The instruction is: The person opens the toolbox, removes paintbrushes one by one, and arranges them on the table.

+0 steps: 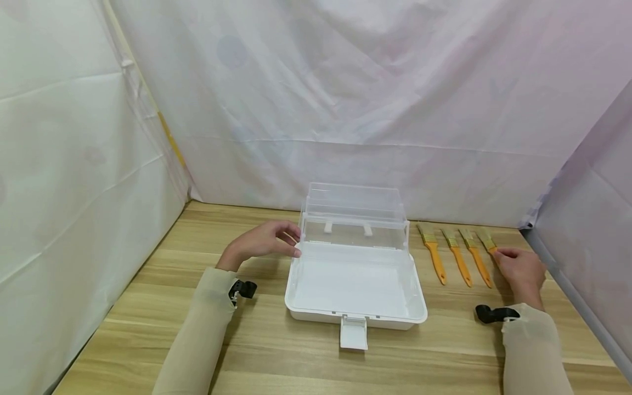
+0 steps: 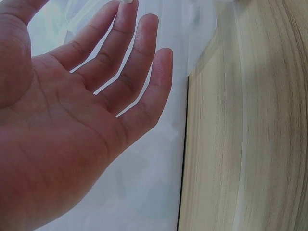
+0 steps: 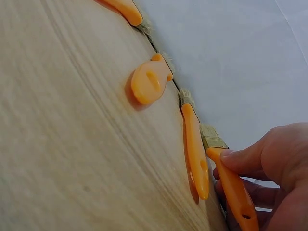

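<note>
A white plastic box (image 1: 353,277) stands on the table with its clear lid (image 1: 353,206) raised at the back and its front latch (image 1: 353,333) hanging down. My left hand (image 1: 264,240) is at the box's back left corner, fingers loosely bent beside the lid; whether the fingertips touch it I cannot tell. In the left wrist view the palm shows bare. On the right, my right hand (image 1: 524,269) pinches the orange handle of the rightmost paintbrush (image 3: 233,190) between thumb and fingers, just below the bristles. Its handle end is hidden in the head view.
Three more orange-handled paintbrushes lie in a row left of the held one: a wide brush (image 1: 435,260), a middle brush (image 1: 459,260) and a narrower brush (image 1: 477,259). White cloth (image 1: 316,109) hangs behind the wood-grain table (image 1: 276,356) and at its sides.
</note>
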Motion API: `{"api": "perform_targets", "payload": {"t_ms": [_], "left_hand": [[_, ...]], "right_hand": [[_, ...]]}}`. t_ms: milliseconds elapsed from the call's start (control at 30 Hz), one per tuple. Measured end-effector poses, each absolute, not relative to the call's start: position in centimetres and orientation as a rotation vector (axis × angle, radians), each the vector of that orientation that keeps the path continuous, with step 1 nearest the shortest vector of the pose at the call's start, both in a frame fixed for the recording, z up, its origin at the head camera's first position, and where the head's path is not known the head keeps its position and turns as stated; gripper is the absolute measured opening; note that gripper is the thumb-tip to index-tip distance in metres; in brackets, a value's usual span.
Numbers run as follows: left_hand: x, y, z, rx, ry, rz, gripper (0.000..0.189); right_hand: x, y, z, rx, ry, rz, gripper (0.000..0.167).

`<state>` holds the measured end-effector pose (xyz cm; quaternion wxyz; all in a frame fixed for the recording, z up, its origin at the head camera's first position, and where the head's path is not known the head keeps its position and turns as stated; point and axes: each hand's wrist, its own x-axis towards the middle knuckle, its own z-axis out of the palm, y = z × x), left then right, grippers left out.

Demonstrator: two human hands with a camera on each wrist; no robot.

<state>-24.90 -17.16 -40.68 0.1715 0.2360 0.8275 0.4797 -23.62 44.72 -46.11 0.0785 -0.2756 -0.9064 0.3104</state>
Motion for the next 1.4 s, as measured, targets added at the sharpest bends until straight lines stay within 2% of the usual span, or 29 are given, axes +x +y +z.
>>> {"api": "perform_targets", "payload": {"t_ms": [1400], "left_hand": [[-24.85,-17.26,-40.57,0.662,2.343,1.361,0.043]], "right_hand": [[-23.08,44.90,-45.89,-0.828,-2.728,0.881,0.045]]}}
